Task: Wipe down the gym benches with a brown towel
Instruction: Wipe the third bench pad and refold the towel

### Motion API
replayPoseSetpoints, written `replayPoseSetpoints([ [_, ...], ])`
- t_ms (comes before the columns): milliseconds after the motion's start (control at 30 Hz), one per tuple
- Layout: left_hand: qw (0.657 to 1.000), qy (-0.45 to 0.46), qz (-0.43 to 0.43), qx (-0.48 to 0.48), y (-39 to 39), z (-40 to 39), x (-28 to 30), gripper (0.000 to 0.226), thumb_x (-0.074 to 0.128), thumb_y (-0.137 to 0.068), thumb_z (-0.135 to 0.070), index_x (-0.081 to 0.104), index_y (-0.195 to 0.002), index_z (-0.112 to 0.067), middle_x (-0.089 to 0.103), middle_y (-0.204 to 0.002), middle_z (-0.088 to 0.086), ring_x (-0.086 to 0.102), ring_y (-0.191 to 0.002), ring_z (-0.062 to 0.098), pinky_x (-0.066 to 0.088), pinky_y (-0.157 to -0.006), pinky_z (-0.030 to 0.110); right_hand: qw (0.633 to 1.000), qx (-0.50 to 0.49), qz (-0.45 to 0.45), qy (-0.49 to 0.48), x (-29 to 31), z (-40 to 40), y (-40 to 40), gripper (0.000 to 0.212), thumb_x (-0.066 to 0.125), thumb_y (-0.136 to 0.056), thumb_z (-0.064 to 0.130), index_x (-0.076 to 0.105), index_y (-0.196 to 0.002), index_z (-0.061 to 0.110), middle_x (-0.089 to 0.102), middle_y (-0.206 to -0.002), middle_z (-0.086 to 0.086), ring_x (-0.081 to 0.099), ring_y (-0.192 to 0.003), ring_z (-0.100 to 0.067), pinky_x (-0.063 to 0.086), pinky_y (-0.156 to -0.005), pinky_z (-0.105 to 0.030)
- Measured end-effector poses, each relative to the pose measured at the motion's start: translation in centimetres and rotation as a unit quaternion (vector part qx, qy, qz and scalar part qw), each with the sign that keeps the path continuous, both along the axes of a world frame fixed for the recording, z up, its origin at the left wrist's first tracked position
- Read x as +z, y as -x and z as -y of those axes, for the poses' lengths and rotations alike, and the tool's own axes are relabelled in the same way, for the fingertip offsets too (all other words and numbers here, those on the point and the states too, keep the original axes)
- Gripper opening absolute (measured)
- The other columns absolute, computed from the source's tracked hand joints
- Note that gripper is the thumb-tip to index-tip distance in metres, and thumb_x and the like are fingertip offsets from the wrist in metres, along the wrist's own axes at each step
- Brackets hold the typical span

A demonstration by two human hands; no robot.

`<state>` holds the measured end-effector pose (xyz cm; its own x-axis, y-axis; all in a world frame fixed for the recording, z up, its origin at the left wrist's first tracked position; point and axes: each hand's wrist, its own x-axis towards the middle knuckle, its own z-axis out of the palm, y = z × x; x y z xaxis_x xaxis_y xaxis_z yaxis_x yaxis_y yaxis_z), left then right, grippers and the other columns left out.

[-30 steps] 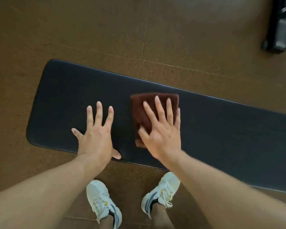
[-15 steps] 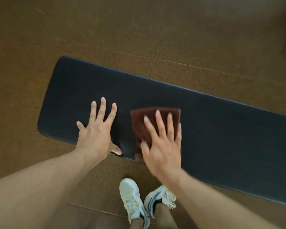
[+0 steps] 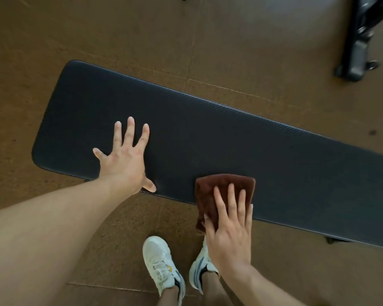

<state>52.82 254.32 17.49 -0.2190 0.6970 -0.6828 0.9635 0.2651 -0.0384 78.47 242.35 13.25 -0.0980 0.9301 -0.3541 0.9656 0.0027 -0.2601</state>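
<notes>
A long black padded gym bench (image 3: 208,133) runs from upper left to lower right across the brown floor. My left hand (image 3: 124,160) lies flat on the pad near its left end, fingers spread, thumb at the near edge. A folded brown towel (image 3: 221,186) sits at the pad's near edge, partly hanging over it. My right hand (image 3: 230,226) presses on the towel with straight fingers, covering its lower half.
Black metal gym equipment (image 3: 358,40) stands on the floor at the upper right, beyond the bench. My two white sneakers (image 3: 161,266) stand on the brown floor just in front of the bench's near edge.
My right hand has slid the towel toward me and to the right, down to the pad's near edge. My left hand stays pressed on the pad.
</notes>
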Motion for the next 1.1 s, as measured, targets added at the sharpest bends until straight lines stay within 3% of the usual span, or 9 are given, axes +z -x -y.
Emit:
replayPoseSetpoints([
  [133, 1.000, 0.009, 0.003, 0.003, 0.3, -0.2, -0.3, 0.160, 0.090, -0.055, -0.066, -0.029, -0.157, -0.033, -0.042, -0.162, 0.001, -0.033, -0.152, 0.029, 0.020, -0.116, 0.073, 0.999, -0.037, 0.009, 0.007, -0.8, -8.8, 0.7, 0.070, 0.025, -0.101, 0.072, 0.002, -0.164, 0.048, -0.013, -0.175, 0.009, -0.025, -0.159, -0.018, -0.011, -0.130, -0.050],
  [300, 1.000, 0.015, 0.003, 0.013, 0.1, 0.0, -0.3, 0.161, 0.093, -0.055, -0.060, -0.030, -0.156, -0.033, -0.044, -0.161, 0.001, -0.035, -0.151, 0.030, 0.017, -0.115, 0.074, 0.992, -0.122, 0.009, 0.031, -0.7, -23.2, 1.4, 0.082, 0.031, -0.097, 0.080, 0.005, -0.166, 0.044, -0.010, -0.176, 0.004, -0.020, -0.160, -0.024, -0.012, -0.129, -0.052],
  [467, 0.998, 0.021, 0.021, 0.058, -1.7, -0.3, 0.7, 0.155, 0.097, -0.066, -0.033, -0.028, -0.157, -0.026, -0.041, -0.162, 0.006, -0.031, -0.153, 0.035, 0.015, -0.119, 0.072, 0.994, -0.088, -0.044, -0.048, -0.5, -12.6, -0.3, 0.062, 0.039, -0.108, 0.052, 0.018, -0.165, 0.044, -0.001, -0.177, 0.007, -0.014, -0.162, -0.017, -0.001, -0.131, -0.052],
  [533, 0.998, 0.013, 0.039, 0.050, -3.1, 0.1, 0.8, 0.144, 0.092, -0.075, -0.021, -0.025, -0.159, -0.025, -0.038, -0.163, 0.011, -0.027, -0.153, 0.037, 0.015, -0.122, 0.068, 0.996, -0.077, -0.045, -0.021, 0.1, -5.1, -1.2, 0.062, 0.037, -0.107, 0.052, 0.016, -0.165, 0.046, -0.005, -0.176, 0.012, -0.018, -0.160, -0.014, 0.000, -0.131, -0.051],
  [600, 0.997, 0.006, 0.083, -0.006, -4.8, 1.1, 0.9, 0.139, 0.089, -0.078, -0.031, -0.025, -0.158, -0.028, -0.036, -0.164, 0.011, -0.029, -0.153, 0.035, 0.011, -0.124, 0.064, 0.996, -0.081, -0.026, 0.015, 0.3, -1.4, -2.1, 0.064, 0.031, -0.104, 0.059, 0.010, -0.163, 0.050, -0.011, -0.174, 0.016, -0.021, -0.160, -0.012, 0.002, -0.131, -0.051],
  [733, 0.982, -0.037, 0.159, -0.094, -8.2, 3.2, 1.4, 0.136, 0.083, -0.081, -0.045, -0.029, -0.156, -0.031, -0.038, -0.164, 0.001, -0.034, -0.151, 0.025, 0.003, -0.128, 0.055, 0.995, -0.100, 0.012, 0.026, -0.8, -8.0, -3.1, 0.073, 0.027, -0.101, 0.072, -0.002, -0.164, 0.048, -0.020, -0.173, 0.010, -0.030, -0.157, -0.016, -0.013, -0.129, -0.049],
  [933, 0.978, -0.057, 0.185, -0.072, -12.3, 1.6, 1.8, 0.133, 0.084, -0.080, -0.043, -0.023, -0.158, -0.033, -0.033, -0.166, -0.007, -0.031, -0.153, 0.019, 0.004, -0.127, 0.054, 0.994, -0.108, -0.017, 0.005, -1.2, -21.2, -5.7, 0.067, 0.034, -0.105, 0.062, 0.010, -0.165, 0.044, -0.007, -0.177, 0.005, -0.019, -0.161, -0.021, -0.009, -0.130, -0.053],
  [1000, 0.980, -0.047, 0.183, -0.062, -14.1, 1.0, 1.5, 0.133, 0.086, -0.081, -0.037, -0.022, -0.159, -0.033, -0.031, -0.167, -0.006, -0.028, -0.154, 0.020, 0.006, -0.127, 0.054, 0.993, -0.097, -0.048, -0.040, -1.2, -18.5, -6.8, 0.063, 0.039, -0.107, 0.053, 0.018, -0.165, 0.043, 0.000, -0.177, 0.006, -0.014, -0.162, -0.019, -0.004, -0.130, -0.053],
  [1100, 0.985, -0.016, 0.160, -0.062, -17.2, 0.6, 1.3, 0.134, 0.086, -0.081, -0.029, -0.024, -0.159, -0.030, -0.031, -0.167, -0.002, -0.028, -0.154, 0.024, 0.011, -0.126, 0.060, 0.992, -0.093, -0.058, -0.056, -0.7, -7.1, -8.7, 0.065, 0.044, -0.105, 0.045, 0.019, -0.165, 0.041, 0.001, -0.177, 0.007, -0.013, -0.162, -0.019, 0.003, -0.131, -0.054],
])
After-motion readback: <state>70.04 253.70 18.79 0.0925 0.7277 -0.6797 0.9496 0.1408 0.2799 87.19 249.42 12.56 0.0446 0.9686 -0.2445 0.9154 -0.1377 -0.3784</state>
